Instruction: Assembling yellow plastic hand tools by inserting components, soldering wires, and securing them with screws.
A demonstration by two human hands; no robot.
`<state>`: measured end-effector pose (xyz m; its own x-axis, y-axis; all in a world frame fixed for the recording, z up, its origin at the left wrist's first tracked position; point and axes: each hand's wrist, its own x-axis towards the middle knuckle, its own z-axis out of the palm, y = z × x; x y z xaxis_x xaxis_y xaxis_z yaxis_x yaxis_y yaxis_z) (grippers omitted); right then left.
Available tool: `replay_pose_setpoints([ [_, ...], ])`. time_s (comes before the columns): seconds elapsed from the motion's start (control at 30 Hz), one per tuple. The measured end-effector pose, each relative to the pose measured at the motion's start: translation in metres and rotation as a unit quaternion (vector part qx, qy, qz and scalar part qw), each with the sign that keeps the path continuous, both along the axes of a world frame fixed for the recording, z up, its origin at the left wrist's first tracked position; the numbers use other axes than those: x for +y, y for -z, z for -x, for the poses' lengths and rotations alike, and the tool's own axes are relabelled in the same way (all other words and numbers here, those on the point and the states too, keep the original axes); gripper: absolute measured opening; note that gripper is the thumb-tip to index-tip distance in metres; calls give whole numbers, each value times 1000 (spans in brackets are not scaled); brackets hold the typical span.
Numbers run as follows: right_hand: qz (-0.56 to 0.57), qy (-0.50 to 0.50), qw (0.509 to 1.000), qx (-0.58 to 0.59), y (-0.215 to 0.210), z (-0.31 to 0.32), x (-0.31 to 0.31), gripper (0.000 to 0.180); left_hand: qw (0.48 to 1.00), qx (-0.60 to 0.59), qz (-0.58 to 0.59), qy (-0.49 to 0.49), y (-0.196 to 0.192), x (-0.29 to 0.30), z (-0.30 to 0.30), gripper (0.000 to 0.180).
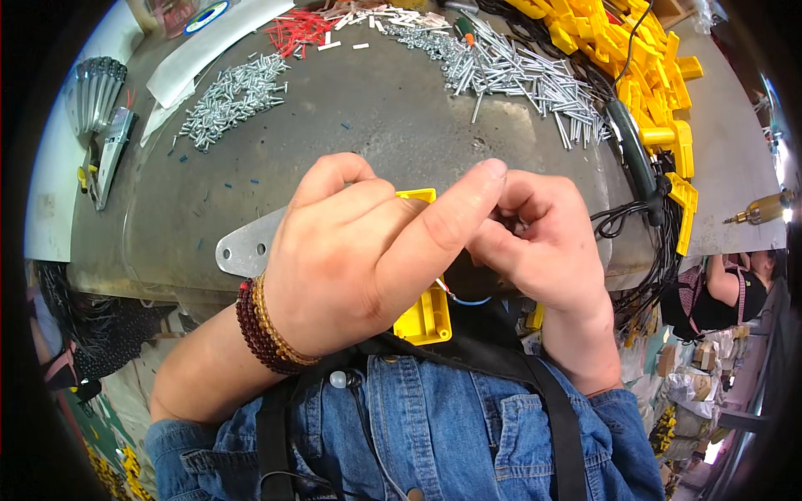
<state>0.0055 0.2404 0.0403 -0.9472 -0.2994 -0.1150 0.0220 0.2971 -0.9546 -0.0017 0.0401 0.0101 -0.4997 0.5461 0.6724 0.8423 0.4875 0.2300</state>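
Observation:
My left hand [351,250], with beaded bracelets at the wrist, is curled in front of me, its thumb reaching across to the fingertips of my right hand [543,238]. What its curled fingers grip is hidden. My right hand is closed in a pinch; the small thing in it, if any, cannot be made out. Beneath my left hand shows a yellow plastic housing [430,321], partly covered. A thin blue wire [472,301] with a bare-looking end curves out beside it. Left of my left hand, a flat metal plate [244,249] with round holes sticks out.
On the grey table lie piles of short screws [234,100], long screws [535,79] and red sleeves [296,32]. Yellow plastic parts [643,67] are heaped at right, beside a dark corded tool [632,159]. An electric screwdriver [764,209] is farther right. Another person [718,292] sits beyond.

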Motion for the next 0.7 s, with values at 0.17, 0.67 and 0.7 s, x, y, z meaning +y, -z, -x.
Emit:
replay_pose_setpoints([
  [0.17, -87, -10, 990, 108, 6, 0, -2, 14, 996, -80, -22, -25, 1, -4, -6, 48],
  [0.67, -291, -11, 941, 172, -1, -6, 0, 7, 994, -76, -48, -61, 0, 2, -13, 13],
  [0.7, -294, -8, 940, 173, -7, -6, 2, 7, 992, -107, -45, -51, -1, 1, -14, 13],
])
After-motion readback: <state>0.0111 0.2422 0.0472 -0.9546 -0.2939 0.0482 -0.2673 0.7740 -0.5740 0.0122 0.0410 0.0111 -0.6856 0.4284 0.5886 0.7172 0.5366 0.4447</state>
